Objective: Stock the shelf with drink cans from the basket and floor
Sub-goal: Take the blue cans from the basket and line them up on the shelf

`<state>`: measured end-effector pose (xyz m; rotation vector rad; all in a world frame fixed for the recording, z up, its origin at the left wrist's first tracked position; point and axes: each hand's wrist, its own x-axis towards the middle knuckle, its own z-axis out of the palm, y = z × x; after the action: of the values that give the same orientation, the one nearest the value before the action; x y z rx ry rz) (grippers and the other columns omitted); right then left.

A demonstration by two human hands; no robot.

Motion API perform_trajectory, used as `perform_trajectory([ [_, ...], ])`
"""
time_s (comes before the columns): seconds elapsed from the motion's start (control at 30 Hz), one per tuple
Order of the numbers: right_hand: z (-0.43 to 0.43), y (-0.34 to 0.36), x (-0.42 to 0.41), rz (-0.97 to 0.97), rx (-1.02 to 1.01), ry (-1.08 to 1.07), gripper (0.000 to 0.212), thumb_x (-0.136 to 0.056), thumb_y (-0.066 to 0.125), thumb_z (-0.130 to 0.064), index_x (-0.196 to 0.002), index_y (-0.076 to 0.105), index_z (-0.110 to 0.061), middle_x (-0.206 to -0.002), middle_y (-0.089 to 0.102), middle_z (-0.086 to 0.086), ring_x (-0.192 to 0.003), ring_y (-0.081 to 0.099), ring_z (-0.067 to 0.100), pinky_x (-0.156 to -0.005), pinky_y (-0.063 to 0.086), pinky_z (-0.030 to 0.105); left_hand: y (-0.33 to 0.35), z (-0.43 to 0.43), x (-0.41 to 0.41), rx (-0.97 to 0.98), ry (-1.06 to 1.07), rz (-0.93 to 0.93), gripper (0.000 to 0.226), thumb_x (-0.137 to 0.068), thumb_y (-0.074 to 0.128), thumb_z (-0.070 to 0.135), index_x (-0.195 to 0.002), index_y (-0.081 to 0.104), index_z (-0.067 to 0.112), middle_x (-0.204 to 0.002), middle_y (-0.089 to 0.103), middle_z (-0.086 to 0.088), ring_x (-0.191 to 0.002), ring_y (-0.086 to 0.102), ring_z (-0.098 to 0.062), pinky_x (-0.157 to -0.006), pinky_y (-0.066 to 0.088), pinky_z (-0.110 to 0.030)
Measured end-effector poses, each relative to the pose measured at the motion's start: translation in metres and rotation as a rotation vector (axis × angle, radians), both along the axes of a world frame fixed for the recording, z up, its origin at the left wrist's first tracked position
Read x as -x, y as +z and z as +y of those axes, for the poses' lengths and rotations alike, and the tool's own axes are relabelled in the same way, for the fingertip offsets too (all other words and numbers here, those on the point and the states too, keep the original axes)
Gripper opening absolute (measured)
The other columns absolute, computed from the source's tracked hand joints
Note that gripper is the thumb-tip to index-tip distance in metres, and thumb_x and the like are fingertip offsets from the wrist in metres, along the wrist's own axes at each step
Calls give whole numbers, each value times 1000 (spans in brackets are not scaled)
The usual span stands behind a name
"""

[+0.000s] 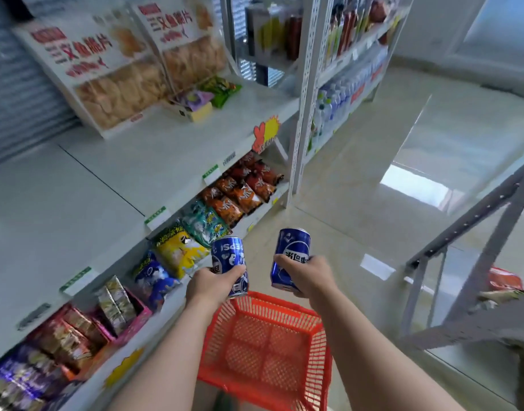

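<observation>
Glossy pale floor (358, 188) is stretching down the aisle and a long white shelf (121, 179) is running along my left, with big cracker bags (121, 93) standing at the back of it and snack bags (177, 253) packed on the level below. So I'm standing over the red basket (323, 366) with a blue Pepsi can in each fist. My left hand (213, 284) is wrapping around the lower half of the left can (226, 253), fingers curled tight, and my right hand (309, 272) is doing the same with the right can (293, 244). Both cans are tipping away from me, hanging above the basket, the left one just beside the snack bags. No cans are showing in the part of the basket I can see. I'm guessing these are full, so they're going to feel hefty for their size, stiff enough to squeeze but thin-walled and easy to dent if knocked. That painted metal is probably slick too, so I'm thinking a wrap around the middle of the body is the way, then setting each one flat on its base up on the shelf.
</observation>
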<state>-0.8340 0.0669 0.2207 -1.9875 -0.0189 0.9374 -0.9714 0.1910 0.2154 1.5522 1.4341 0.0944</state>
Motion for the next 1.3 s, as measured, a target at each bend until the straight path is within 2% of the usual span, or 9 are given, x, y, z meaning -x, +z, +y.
perform_trajectory([
  [0.2, 11, 80, 32, -76, -34, 126, 45, -70, 80, -42, -93, 68, -6, -88, 73, 13, -77, 72, 29, -60, 56, 33, 84, 1, 42, -50, 90, -67, 45, -64, 75, 56, -84, 68, 16, -87, 71, -3, -82, 66, -23, -75, 54, -32],
  [0.37, 32, 129, 64, -126, -50, 218, 46, -70, 79, -46, -94, 64, -9, -89, 71, 9, -76, 70, 24, -66, 60, 36, 137, 1, 80, -51, 134, -116, 53, -46, 75, 63, -72, 69, 17, -73, 74, -4, -72, 72, -26, -73, 60, -45],
  [0.43, 43, 146, 77, -150, -64, 267, 51, -67, 79, -49, -97, 64, -9, -91, 72, 9, -77, 71, 24, -67, 61, 38, 156, 1, 98, -90, 179, -124, 49, -52, 76, 59, -74, 70, 15, -73, 74, -5, -69, 71, -25, -64, 60, -37],
  [0.53, 56, 168, 98, -184, -88, 333, 56, -65, 79, -50, -101, 64, -10, -91, 72, 8, -76, 70, 23, -66, 62, 38, 174, 4, 130, -154, 255, -103, 43, -66, 74, 55, -77, 70, 13, -76, 71, -4, -66, 66, -19, -54, 46, -24],
  [0.73, 75, 192, 146, -176, -115, 425, 58, -64, 82, -47, -100, 63, -7, -85, 69, 8, -76, 70, 23, -69, 62, 41, 192, 12, 197, -192, 369, -91, 43, -68, 73, 52, -81, 71, 11, -80, 71, -6, -72, 65, -20, -57, 46, -26],
  [0.87, 88, 202, 189, -166, -144, 518, 51, -68, 81, -43, -96, 63, -6, -79, 67, 6, -71, 68, 22, -65, 62, 38, 203, 13, 248, -209, 429, -64, 42, -68, 72, 54, -78, 65, 14, -80, 67, -4, -76, 63, -20, -68, 49, -29],
  [1.03, 103, 206, 248, -148, -168, 618, 45, -67, 81, -46, -86, 60, -10, -82, 69, 7, -79, 71, 23, -75, 62, 46, 209, 13, 313, -201, 498, -55, 52, -68, 71, 57, -96, 64, 14, -95, 67, -4, -83, 61, -19, -72, 46, -30],
  [1.13, 113, 209, 286, -134, -166, 681, 51, -68, 81, -46, -96, 61, -7, -83, 69, 7, -79, 70, 22, -77, 61, 46, 214, 13, 350, -207, 517, -38, 49, -72, 70, 57, -96, 60, 16, -100, 63, -2, -86, 58, -20, -75, 45, -31],
  [1.3, 135, 212, 337, -135, -146, 776, 50, -72, 80, -45, -97, 58, -7, -81, 65, 6, -68, 63, 18, -75, 62, 39, 217, 24, 399, -184, 539, 15, 75, -66, 69, 63, -116, 56, 9, -114, 61, -3, -101, 59, -24, -90, 50, -38],
])
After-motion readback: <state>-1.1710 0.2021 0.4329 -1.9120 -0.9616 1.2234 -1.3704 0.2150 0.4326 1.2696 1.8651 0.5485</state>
